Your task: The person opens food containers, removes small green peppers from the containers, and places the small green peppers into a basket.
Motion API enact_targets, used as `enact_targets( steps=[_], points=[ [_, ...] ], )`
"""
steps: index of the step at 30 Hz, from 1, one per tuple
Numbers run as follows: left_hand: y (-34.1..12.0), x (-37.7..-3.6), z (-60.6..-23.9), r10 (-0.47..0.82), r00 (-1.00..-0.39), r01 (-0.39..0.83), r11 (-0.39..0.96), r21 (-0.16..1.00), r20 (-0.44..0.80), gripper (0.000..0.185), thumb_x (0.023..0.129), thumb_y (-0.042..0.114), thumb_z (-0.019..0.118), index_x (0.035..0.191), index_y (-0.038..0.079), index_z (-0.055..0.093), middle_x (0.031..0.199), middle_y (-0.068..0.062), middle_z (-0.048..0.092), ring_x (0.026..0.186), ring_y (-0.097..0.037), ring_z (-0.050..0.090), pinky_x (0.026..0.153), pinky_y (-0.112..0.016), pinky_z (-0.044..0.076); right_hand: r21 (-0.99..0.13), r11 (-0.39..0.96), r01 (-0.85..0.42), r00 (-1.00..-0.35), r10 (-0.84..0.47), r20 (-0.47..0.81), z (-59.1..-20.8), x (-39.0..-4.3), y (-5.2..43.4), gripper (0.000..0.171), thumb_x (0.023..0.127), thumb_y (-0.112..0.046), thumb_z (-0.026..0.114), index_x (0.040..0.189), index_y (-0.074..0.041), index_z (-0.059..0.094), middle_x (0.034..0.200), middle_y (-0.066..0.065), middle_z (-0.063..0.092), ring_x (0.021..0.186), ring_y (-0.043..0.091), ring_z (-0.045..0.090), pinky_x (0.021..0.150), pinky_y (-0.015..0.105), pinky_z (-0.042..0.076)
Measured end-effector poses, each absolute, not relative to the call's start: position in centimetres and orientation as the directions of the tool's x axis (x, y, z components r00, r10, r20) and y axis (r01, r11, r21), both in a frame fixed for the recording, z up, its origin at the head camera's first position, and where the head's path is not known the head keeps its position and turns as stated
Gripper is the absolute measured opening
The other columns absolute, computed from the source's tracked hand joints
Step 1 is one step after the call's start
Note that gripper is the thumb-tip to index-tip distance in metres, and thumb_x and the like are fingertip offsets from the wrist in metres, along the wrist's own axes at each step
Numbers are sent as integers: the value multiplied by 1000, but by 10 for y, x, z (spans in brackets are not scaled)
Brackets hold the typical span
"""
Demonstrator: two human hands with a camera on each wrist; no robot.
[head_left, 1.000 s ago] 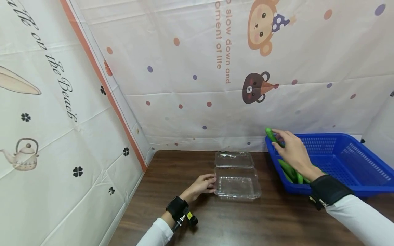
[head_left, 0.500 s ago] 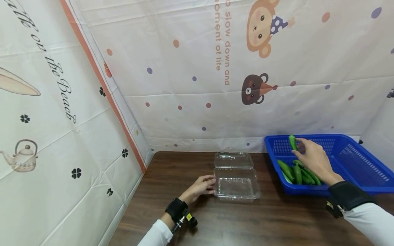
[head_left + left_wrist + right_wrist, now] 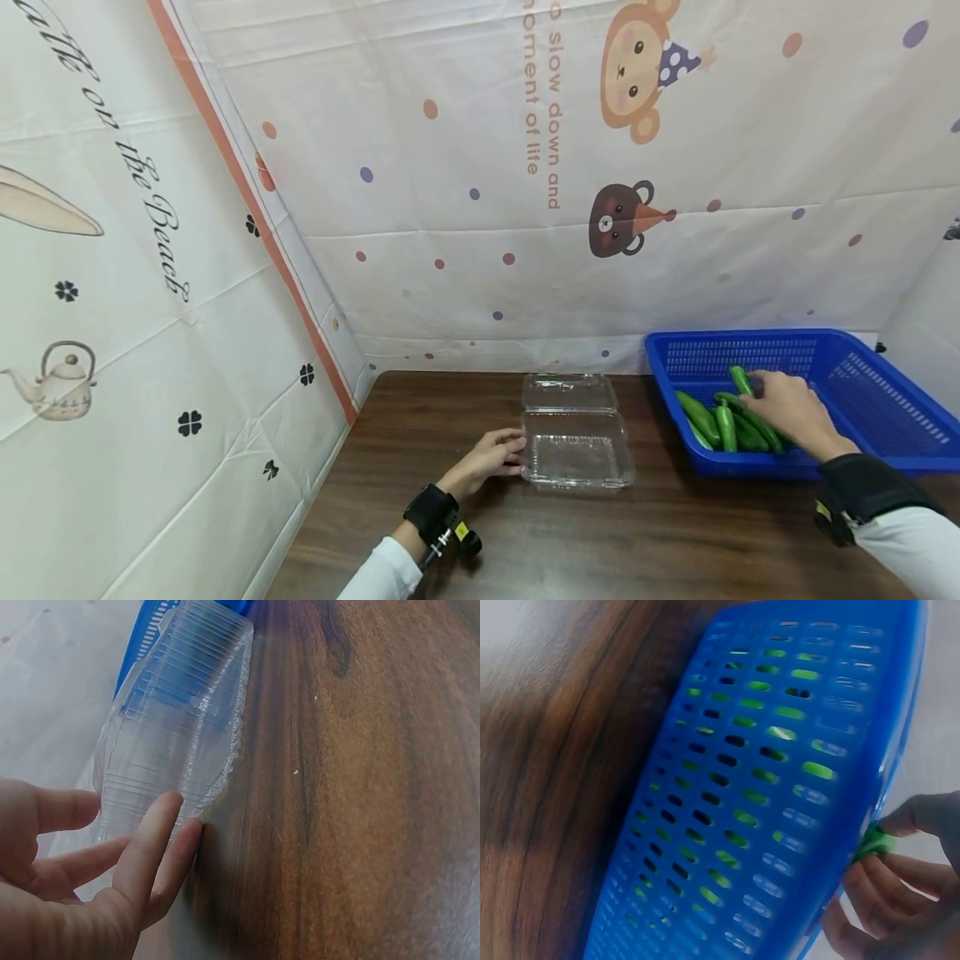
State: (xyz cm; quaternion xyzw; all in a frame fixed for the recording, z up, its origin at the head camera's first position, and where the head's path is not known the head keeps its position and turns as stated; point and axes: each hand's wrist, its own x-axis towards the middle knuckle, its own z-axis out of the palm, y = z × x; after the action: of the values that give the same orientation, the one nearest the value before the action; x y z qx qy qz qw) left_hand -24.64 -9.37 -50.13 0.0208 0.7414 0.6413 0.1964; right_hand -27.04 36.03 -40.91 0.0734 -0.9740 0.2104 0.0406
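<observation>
My left hand (image 3: 486, 458) rests at the left edge of a clear plastic clamshell box (image 3: 577, 450), which lies on the table with its lid laid back. In the left wrist view, the fairly straight fingers (image 3: 154, 840) touch the box's end wall. My right hand (image 3: 797, 410) is over the blue basket (image 3: 832, 333) and pinches a green chili pepper (image 3: 741, 381) between thumb and fingers. Below it, several more green chili peppers (image 3: 726, 427) lie in the basket's left part. The right wrist view shows the held green chili pepper (image 3: 875, 841) partly hidden behind the basket rim.
The brown wooden table (image 3: 555, 542) bears the box and the basket. A printed white cloth (image 3: 465, 292) stands as a wall behind and to the left. The basket's raised slotted sides stand close beside my right hand.
My right hand has carried the green chili pepper rightward from the basket's left rim, then lower into the basket. More peppers have come into view. My left hand has stayed at the box.
</observation>
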Motion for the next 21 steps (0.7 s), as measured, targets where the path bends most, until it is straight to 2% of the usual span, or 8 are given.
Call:
enact_targets(
  steps=[2,6,13,21],
  points=[
    [-94,-246,-501,280,-923,-220,175,960,-263,44,107,16,54,146,-4,50,133,-21,58,103,-21,68,89,-32,64,-404,902,-155,-988,-142,61,-411,-271,362,52,94,-10,64,127,28,49,94,36,67,62,28,61,49,36,44],
    [-94,-246,-499,279,-925,-215,172,961,-257,44,107,16,54,146,-4,50,134,-21,58,103,-20,68,89,-32,64,-391,906,-161,-983,-181,-13,-413,-272,364,51,92,-10,68,124,26,53,102,40,66,80,42,69,59,47,57],
    [-94,-248,-497,277,-926,-213,175,961,-256,43,106,16,55,145,-4,51,132,-22,58,105,-23,68,88,-33,64,-370,916,-156,-977,-198,-78,-416,-272,366,48,89,-12,73,121,21,59,99,34,70,84,43,69,64,54,58],
    [-95,-248,-494,275,-927,-214,176,961,-256,44,106,17,55,145,-4,51,136,-22,57,106,-23,68,89,-33,64,-344,930,-131,-978,-179,-111,-420,-275,369,48,88,-18,77,120,15,63,100,31,71,88,45,68,64,57,56]
  ],
)
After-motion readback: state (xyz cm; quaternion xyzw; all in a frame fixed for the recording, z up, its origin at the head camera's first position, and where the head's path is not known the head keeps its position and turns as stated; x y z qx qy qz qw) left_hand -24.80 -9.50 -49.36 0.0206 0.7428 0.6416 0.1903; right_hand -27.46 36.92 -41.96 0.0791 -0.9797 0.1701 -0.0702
